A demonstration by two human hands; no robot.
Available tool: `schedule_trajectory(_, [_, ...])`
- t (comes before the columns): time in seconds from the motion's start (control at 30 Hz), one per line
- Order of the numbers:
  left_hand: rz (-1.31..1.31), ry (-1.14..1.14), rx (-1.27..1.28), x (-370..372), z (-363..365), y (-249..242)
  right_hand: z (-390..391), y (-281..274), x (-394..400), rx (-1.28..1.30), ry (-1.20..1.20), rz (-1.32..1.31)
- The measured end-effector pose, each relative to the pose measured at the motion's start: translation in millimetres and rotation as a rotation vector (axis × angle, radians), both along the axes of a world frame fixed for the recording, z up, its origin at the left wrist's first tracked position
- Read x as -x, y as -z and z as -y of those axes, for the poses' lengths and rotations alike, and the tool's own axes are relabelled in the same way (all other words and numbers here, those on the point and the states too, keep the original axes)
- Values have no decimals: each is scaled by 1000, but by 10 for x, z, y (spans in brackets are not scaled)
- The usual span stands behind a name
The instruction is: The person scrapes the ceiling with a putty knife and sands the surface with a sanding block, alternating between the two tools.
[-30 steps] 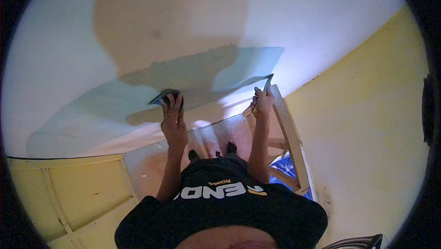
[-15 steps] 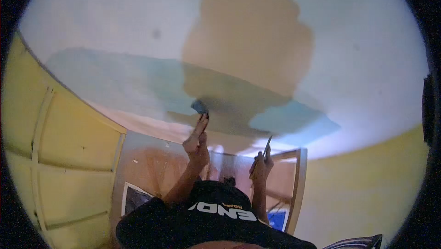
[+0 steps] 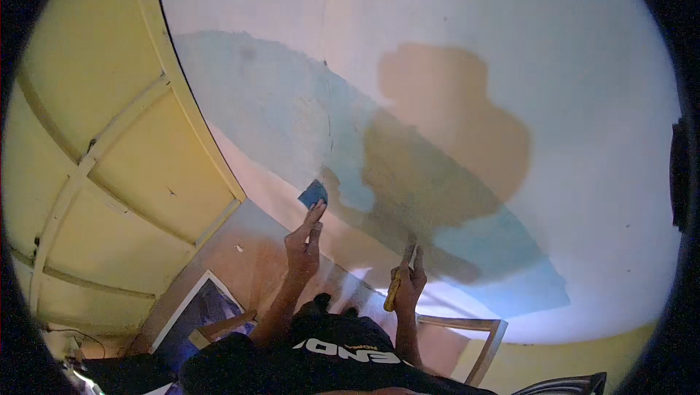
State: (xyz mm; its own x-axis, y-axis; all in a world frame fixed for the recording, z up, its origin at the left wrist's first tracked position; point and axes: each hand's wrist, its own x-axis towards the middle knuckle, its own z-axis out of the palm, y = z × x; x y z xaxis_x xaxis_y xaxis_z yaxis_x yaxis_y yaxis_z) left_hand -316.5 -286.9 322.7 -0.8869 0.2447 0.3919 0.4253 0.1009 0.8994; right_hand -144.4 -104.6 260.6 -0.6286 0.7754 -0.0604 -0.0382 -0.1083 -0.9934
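My left hand (image 3: 303, 243) is closed on a small flat blue square scraper (image 3: 313, 195), pinched at its lower edge. The scraper is at or very near the wall (image 3: 277, 103), beside a light blue-green band; contact is hard to judge. Farther right, my right hand (image 3: 410, 283) is wrapped round the yellowish handle of a putty knife (image 3: 394, 291). Its narrow blade (image 3: 409, 248) points up along the fingers, in front of the wall. A large brown shadow (image 3: 445, 140) falls across the wall above both hands.
A yellow panelled surface (image 3: 138, 169) with wooden battens borders the wall on the left. Below are a reddish floor (image 3: 255, 249), a white-edged dark frame (image 3: 193, 315) and a wooden frame (image 3: 490, 351). A dark curved rail (image 3: 569, 384) is at bottom right.
My view has turned and shifted, so the wall and panels appear tilted. Both hands sit lower in view, the scraper still in the left and the putty knife still in the right.
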Motion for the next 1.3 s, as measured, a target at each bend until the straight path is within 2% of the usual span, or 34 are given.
schedule_trajectory(0.07, [43, -44, 16, 225, 240, 8, 201, -143, 212, 23, 18, 20])
schedule_trajectory(0.17, [54, -66, -25, 430, 440, 32, 304, 163, 332, -24, -83, 98])
schedule_trajectory(0.3, [97, -98, -42, 483, 413, -70, 496, 5, 395, 35, -432, 61])
schedule_trajectory(0.4, [35, -75, 25, 522, 370, -111, 538, 3, 464, 48, -544, 151])
schedule_trajectory(0.43, [35, -60, 8, 544, 352, -103, 553, 22, 484, -11, -553, 121])
schedule_trajectory(0.53, [32, -36, -9, 643, 361, -58, 550, -60, 560, 147, -644, 120])
schedule_trajectory(0.63, [61, -48, 8, 743, 457, -69, 646, -289, 611, 282, -626, 182])
schedule_trajectory(0.77, [136, -45, -12, 1029, 707, -107, 868, -243, 880, 260, -690, 161])
schedule_trajectory(0.8, [139, -42, -12, 1134, 802, -107, 955, -244, 994, 291, -698, 126])
schedule_trajectory(0.93, [-156, -115, 73, 1860, 1168, -166, 1453, -230, 1537, 492, -735, 35])
schedule_trajectory(0.97, [-233, -138, 111, 2098, 1263, -207, 1611, -250, 1648, 501, -775, 46])
schedule_trajectory(1.07, [-224, -73, 117, 2815, 1530, -505, 2044, -361, 2031, 482, -899, 68])
schedule_trajectory(1.13, [-286, 39, 149, 3175, 1662, -686, 2254, -439, 2277, 402, -997, 68])
schedule_trajectory(1.3, [-353, 115, 170, 3739, 1939, -914, 2547, -641, 2977, 238, -756, 39])
